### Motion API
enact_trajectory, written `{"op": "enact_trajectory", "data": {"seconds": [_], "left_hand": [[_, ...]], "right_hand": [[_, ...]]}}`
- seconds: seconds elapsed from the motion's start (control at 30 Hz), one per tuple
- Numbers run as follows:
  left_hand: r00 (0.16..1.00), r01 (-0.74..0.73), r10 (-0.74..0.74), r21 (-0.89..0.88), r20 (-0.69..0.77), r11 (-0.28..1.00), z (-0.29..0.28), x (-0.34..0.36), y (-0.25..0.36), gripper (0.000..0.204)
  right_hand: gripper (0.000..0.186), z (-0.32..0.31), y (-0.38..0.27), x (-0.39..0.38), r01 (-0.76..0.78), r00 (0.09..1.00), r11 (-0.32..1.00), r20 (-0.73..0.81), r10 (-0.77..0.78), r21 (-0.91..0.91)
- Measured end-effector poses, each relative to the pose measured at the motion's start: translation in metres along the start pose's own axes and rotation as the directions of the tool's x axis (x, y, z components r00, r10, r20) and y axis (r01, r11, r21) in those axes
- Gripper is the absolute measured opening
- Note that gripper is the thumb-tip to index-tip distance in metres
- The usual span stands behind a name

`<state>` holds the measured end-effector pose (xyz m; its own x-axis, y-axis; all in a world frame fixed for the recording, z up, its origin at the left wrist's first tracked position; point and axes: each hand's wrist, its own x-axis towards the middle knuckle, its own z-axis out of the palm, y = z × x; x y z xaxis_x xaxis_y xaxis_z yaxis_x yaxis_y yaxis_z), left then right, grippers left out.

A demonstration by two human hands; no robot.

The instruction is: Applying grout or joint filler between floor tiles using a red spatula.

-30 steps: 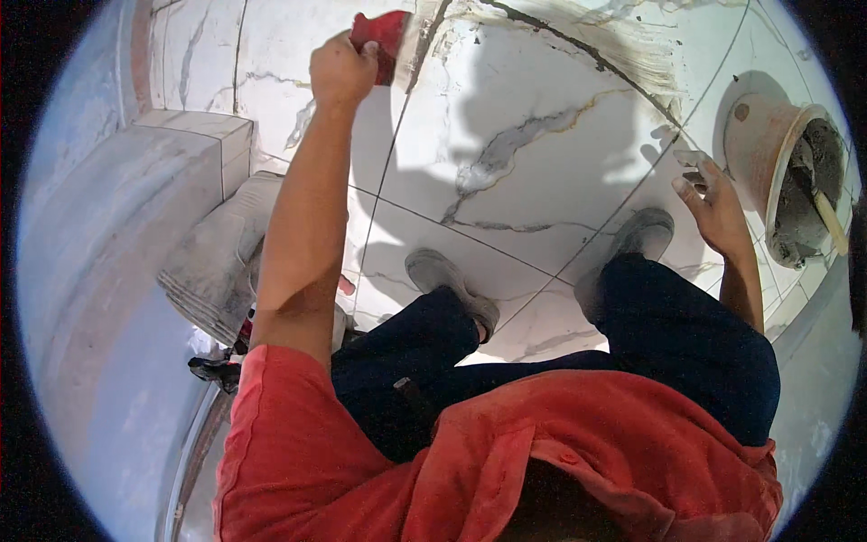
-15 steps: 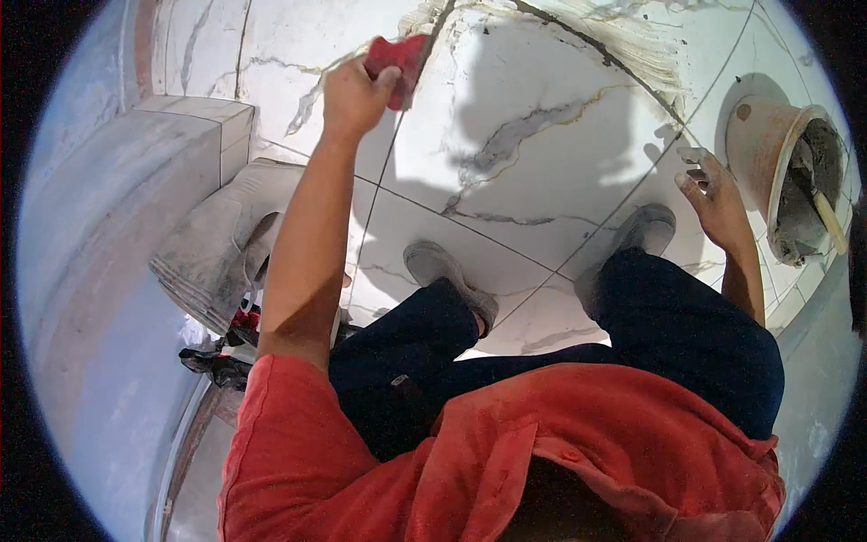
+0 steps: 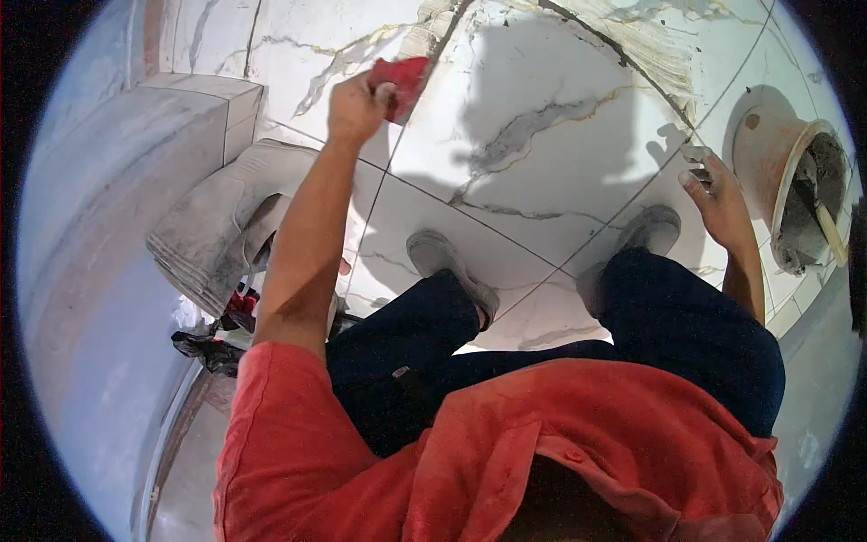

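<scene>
I had the left hand (image 3: 357,110) reached out ahead over the floor, its thumb and fingers closed together on a red pad (image 3: 406,79). The pad lay just left of the dark joint (image 3: 447,38) between two marbled tiles, its right edge right at that line; I took the grip near its left side to be a way of leaving that edge free to reach the joint. From my viewpoint I couldn't tell how hard it pressed, or whether it touched at all. The right hand (image 3: 720,200) was empty, fingers loosely curled and well apart from the thumb, dusted pale at the tips, hanging near the right knee, perhaps only for balance over the bent legs. Just beyond it stood a pale bucket (image 3: 763,149) of grey paste with a wooden-handled tool (image 3: 829,226) stuck in it, likely set there to be within that hand's reach. Grey boots (image 3: 239,194) lay by the wall, seemingly out of the way. The pad itself looked thin, bright red above and duller along its lower part, with an uneven outline; whether it was cloth, sponge or soft plastic, I couldn't say.
</scene>
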<state>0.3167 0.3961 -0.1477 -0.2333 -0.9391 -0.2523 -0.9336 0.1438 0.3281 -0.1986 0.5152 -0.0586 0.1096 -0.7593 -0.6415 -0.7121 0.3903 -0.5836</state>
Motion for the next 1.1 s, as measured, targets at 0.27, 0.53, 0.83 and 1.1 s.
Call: {"op": "enact_trajectory", "data": {"seconds": [0.27, 0.53, 0.83, 1.1], "left_hand": [[0.989, 0.091, -0.052, -0.297, 0.137, 0.95, -0.005, -0.04, 0.002, 0.028], [0.962, 0.251, -0.176, -0.423, 0.207, 0.871, -0.029, -0.067, -0.014, 0.025], [0.959, 0.273, -0.262, -0.118, 0.106, 0.955, -0.013, -0.097, -0.037, 0.024], [0.969, 0.2, -0.2, 0.017, 0.145, 0.98, -0.005, -0.11, -0.032, 0.029]], "right_hand": [[0.043, 0.004, 0.009, -0.003, -0.004, 0.999, 0.998, -0.032, 0.002, -0.055], [0.043, 0.005, 0.005, 0.002, -0.047, 0.999, 0.999, 0.022, 0.047, 0.013], [0.042, 0.007, 0.0, 0.007, 0.028, 1.0, 0.999, 0.007, -0.028, 0.018], [0.044, 0.007, -0.009, 0.013, 0.035, 0.999, 0.999, 0.021, -0.035, -0.04]]}}
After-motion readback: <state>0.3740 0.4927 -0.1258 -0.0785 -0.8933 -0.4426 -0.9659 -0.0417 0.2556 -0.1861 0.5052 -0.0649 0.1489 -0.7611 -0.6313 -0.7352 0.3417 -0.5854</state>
